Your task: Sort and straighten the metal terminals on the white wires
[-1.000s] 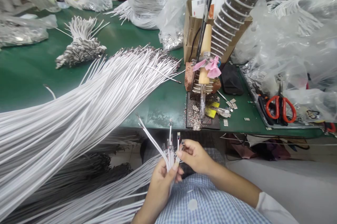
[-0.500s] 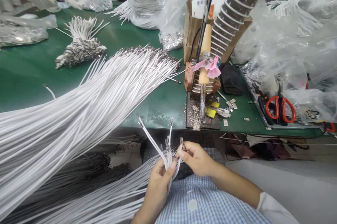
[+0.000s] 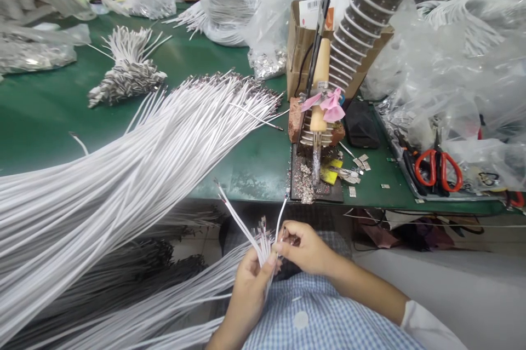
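Observation:
Several white cables (image 3: 238, 220) are gripped in my left hand (image 3: 253, 280), their ends fanning upward with small metal tips. My right hand (image 3: 303, 247) is closed in a pinch on one white cable (image 3: 281, 214) of this bunch, just beside my left thumb. That cable stands up past my fingers, its tip near the table's front edge. A large bundle of white cables (image 3: 164, 136) lies across the table to the left, and more cables (image 3: 164, 306) hang below it toward my lap.
A wooden-handled soldering iron (image 3: 319, 114) rests point-down over a dark plate (image 3: 335, 194) littered with solder bits. Behind it rises a ribbed hose (image 3: 361, 16). Red-handled scissors (image 3: 438, 169) lie in a tray at right. Plastic bags (image 3: 447, 87) and a cable cluster (image 3: 127, 73) stand farther back.
My right hand has shifted its pinch lower, next to my left thumb. One cable now stands taller and farther right. The bunch's tips have rearranged; the table things are unchanged.

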The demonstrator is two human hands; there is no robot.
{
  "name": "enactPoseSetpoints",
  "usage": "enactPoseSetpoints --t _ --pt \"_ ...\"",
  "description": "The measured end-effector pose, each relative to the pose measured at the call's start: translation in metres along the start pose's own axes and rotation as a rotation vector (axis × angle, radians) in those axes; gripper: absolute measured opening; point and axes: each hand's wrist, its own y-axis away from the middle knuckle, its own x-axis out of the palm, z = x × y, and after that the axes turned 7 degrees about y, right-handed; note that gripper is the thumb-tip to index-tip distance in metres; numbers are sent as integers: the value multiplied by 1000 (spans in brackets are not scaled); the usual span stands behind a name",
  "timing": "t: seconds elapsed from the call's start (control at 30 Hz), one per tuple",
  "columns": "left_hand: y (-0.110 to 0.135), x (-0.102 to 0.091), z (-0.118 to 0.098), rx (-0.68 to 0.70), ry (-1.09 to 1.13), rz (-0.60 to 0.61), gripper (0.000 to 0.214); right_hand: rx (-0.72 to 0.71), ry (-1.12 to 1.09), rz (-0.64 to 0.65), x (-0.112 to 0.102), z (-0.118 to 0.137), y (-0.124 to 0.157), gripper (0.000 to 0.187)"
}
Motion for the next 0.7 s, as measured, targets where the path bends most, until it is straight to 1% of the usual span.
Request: enactPoseSetpoints --t 0.1,0.2,0.4,0.57,0.63,0.7 --pt "1 0 -1 -33 10 -5 19 1 -23 5 -1 1 0 28" --pt "1 1 -2 -51 12 -23 20 -37 -48 18 -4 3 0 31" --pt "2 -2 -3 -43 -31 38 17 -44 -44 -17 -8 4 -2 34" --pt "4 -5 -3 -71 -77 79 17 -30 -4 -88 -7 4 -5 26" --pt "4 -6 -2 -62 -81 67 18 -42 42 -83 -6 2 -4 21" --pt "3 -7 -1 -21 -83 31 19 -78 96 -66 -4 1 -3 17"
